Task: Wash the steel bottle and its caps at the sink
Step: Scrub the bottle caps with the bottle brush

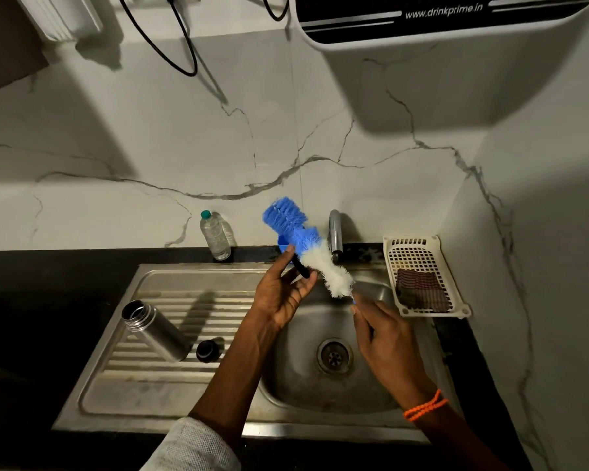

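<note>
Hands over the sink (170, 407) — left (284, 294) pinches a black piece (301, 268), right (386, 338) grips the brush (306, 248), handle hidden.

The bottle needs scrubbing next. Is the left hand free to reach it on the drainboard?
Probably not at once: the left hand holds a small black piece beside the brush. Nothing stands between it and the bottle, which stands open next to a black cap, so the path looks clear once it lets go.

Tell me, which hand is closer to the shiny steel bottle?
Left. The left hand is just right of the steel bottle, holding a small black thing. The right hand is farther right, over the sink.
</note>
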